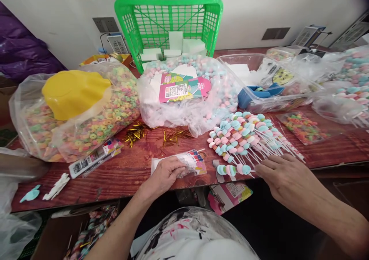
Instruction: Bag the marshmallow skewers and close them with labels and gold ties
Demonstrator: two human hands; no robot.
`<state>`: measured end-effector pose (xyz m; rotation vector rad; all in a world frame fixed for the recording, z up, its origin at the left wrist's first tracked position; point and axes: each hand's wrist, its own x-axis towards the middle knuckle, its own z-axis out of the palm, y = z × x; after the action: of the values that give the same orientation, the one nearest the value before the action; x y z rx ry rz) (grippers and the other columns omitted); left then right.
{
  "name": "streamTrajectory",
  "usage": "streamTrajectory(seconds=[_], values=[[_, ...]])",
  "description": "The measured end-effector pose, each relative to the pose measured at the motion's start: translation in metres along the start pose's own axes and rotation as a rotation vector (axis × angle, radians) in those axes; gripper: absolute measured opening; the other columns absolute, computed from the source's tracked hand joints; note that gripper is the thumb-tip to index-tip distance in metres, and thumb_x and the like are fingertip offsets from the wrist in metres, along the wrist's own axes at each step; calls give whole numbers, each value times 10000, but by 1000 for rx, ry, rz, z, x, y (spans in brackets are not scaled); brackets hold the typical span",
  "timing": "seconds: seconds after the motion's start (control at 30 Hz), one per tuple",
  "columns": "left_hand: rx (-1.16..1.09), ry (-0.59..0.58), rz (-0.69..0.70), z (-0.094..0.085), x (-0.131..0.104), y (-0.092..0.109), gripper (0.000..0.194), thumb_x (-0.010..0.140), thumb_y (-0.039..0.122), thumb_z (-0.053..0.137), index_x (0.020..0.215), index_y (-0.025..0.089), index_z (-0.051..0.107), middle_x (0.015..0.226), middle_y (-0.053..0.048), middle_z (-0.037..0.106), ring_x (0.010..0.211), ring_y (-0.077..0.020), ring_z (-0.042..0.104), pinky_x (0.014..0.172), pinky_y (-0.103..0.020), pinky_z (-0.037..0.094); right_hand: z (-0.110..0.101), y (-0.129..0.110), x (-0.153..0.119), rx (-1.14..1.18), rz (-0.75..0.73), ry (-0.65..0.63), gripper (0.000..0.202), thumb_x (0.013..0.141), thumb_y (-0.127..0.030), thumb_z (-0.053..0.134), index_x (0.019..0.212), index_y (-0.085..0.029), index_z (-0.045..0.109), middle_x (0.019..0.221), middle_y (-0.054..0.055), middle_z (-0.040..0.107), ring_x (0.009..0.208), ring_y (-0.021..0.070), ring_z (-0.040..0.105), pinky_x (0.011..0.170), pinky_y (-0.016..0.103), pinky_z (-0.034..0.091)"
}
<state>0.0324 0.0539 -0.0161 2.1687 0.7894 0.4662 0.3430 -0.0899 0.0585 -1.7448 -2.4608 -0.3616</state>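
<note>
My left hand (168, 172) rests on a clear printed plastic bag (191, 162) near the table's front edge, thumb and fingers pressed together on it. A white stick pokes out at the bag's upper right. To the right, my right hand (279, 175) is closed at the stick end of a single marshmallow skewer (233, 170), which lies at the table edge. Just behind it lies a pile of pink, blue and white marshmallow skewers (236, 135), their white sticks pointing toward the right hand.
Behind are a bag of marshmallows (213, 114) topped with printed cards, a green basket (170, 4) and a clear tray (259, 102). A yellow bowl (75, 92) sits on a bag of candy rings (123, 94) at left. Gold tinsel (135, 134) lies mid-table.
</note>
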Motion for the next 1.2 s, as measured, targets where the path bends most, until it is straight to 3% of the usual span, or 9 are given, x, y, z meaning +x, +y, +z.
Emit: streamTrajectory(seconds=[0.17, 0.33, 0.57, 1.0, 1.2], values=[[-128, 43, -103, 2, 4, -4, 141, 801, 199, 613, 706, 165, 711, 711, -19, 661, 680, -132, 589, 658, -230, 431, 2, 4, -23, 207, 111, 156, 179, 915, -202, 456, 847, -233, 618, 732, 10, 651, 665, 176, 566, 678, 343, 388], [-217, 70, -168, 3, 6, -7, 92, 750, 216, 660, 713, 159, 721, 695, -12, 662, 655, -125, 581, 637, -223, 430, 3, -17, -29, 473, 257, 365, 121, 882, -197, 573, 980, -242, 627, 786, 7, 665, 719, 165, 613, 676, 308, 481], [-267, 35, -199, -1, 5, -8, 137, 758, 271, 673, 782, 168, 761, 748, -35, 690, 681, -136, 597, 629, -222, 439, 23, -47, -19, 623, 300, 398, 148, 869, -149, 565, 956, -240, 642, 706, -9, 647, 628, 146, 605, 637, 292, 497], [-294, 70, -151, 1, 5, -9, 126, 760, 262, 678, 760, 168, 761, 737, -32, 700, 659, -131, 595, 628, -228, 442, 28, -46, -23, 713, 365, 385, 90, 875, -174, 579, 917, -224, 641, 672, -7, 609, 592, 137, 571, 533, 247, 474], [-270, 76, -129, 2, 3, -10, 126, 781, 260, 682, 785, 168, 768, 749, -41, 702, 679, -142, 619, 636, -234, 445, 40, -50, -27, 602, 297, 408, 155, 865, -129, 572, 971, -226, 632, 711, -8, 632, 640, 143, 584, 631, 282, 484]])
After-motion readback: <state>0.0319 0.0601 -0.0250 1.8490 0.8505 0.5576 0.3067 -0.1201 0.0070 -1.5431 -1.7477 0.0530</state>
